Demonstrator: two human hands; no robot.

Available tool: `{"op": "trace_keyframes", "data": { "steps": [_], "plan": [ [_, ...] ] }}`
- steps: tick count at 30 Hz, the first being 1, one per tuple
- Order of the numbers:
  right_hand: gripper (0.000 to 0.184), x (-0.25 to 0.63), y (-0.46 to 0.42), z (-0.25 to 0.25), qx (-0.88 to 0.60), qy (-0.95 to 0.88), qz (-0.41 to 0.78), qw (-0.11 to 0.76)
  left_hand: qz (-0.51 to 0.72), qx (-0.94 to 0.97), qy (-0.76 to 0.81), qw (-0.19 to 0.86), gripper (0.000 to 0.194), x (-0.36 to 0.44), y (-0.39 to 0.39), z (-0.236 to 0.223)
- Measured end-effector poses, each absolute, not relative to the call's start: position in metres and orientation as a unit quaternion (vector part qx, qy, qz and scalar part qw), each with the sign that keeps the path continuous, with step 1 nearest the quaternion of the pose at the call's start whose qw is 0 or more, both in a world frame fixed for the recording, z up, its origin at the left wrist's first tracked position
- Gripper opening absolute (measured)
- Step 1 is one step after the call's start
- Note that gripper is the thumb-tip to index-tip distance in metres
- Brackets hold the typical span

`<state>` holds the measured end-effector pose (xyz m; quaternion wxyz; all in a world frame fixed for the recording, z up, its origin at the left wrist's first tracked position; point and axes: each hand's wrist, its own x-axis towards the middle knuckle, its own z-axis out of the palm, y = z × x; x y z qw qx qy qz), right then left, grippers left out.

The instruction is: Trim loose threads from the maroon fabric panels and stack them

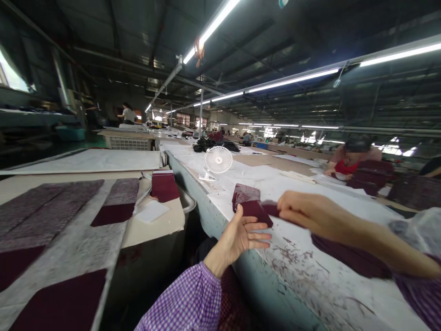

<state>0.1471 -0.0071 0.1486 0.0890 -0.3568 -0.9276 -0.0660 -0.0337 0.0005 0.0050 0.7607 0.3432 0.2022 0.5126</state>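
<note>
My left hand (241,234) hovers at the near edge of a long white worktable (310,276), palm up and fingers spread, touching the lower edge of a dark maroon fabric piece (253,209). My right hand (310,214) reaches in from the right with fingers pressed together, pinching the right end of that same maroon piece. A folded textured maroon piece (244,193) lies just behind it. More maroon fabric (344,257) lies under my right forearm.
A small white desk fan (217,161) stands farther along the table. To the left, a second table (69,257) carries several maroon pieces and a stack (164,185). A person in red (347,161) works at the right with maroon stacks. A crate (127,142) sits behind.
</note>
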Motion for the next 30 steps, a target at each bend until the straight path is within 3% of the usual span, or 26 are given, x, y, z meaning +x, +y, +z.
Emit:
{"op": "trace_keyframes", "data": {
  "steps": [4,9,14,18,22,24,27,30],
  "plan": [
    [0.019,0.157,-0.036,0.119,-0.296,-0.938,0.171,-0.048,0.521,0.354,0.273,0.727,0.055,-0.021,-0.014,-0.003],
    [0.036,0.196,-0.004,0.097,-0.439,-0.875,0.195,0.053,0.531,0.456,0.301,0.648,0.053,-0.005,-0.017,-0.018],
    [0.061,0.214,0.033,0.045,-0.406,-0.841,0.331,0.133,0.536,0.506,0.263,0.622,0.050,-0.004,-0.015,-0.010],
    [0.055,0.212,0.042,0.024,-0.380,-0.784,0.457,0.181,0.541,0.537,0.273,0.587,0.042,-0.017,-0.006,-0.002],
    [0.047,0.206,0.038,0.031,-0.365,-0.774,0.480,0.195,0.496,0.568,0.352,0.555,0.039,-0.029,0.009,0.011],
    [0.048,0.205,0.036,0.035,-0.374,-0.777,0.466,0.200,0.446,0.646,0.393,0.479,0.040,-0.024,0.015,0.018],
    [0.048,0.206,0.036,0.035,-0.387,-0.781,0.446,0.201,0.367,0.755,0.447,0.309,0.026,-0.004,0.021,0.024],
    [0.046,0.212,0.039,0.035,-0.399,-0.799,0.411,0.184,0.328,0.773,0.491,0.232,0.021,0.020,0.027,0.019]
  ]
}}
